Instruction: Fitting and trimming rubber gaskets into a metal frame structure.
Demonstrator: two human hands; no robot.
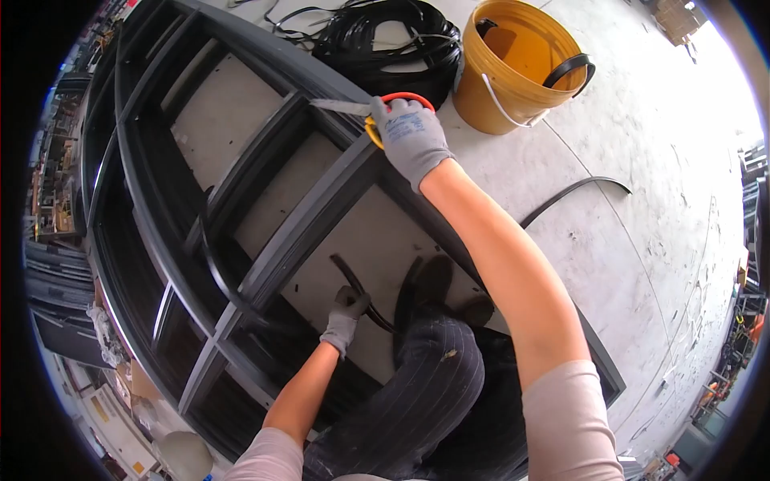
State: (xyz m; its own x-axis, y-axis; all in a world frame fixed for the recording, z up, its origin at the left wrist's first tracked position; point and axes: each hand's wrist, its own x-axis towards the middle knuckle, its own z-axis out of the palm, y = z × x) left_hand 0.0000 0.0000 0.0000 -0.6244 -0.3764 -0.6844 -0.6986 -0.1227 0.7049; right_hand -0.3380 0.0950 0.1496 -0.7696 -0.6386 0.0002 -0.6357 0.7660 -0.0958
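Observation:
My right hand (411, 138), in a grey work glove, is closed around scissors (343, 106) with red and yellow handles. Their blades point left over the edge of a large dark grey metal frame (301, 196). Lower down, inside one of the frame's openings, my left hand (345, 314) is gloved too and its fingers are closed on a black rubber strip (346, 274). One end of that strip sticks up past the fingers; the rest trails toward my leg. Another black strip (212, 260) curves loosely across the frame's bars.
Beyond the frame lies a coil of black strip (381, 40). Beside it stands a yellow-brown bucket (489, 100) with a white handle and a black piece over its rim. A cut strip (577, 186) rests on the concrete floor at right. My bent knee (437, 365) is inside the frame.

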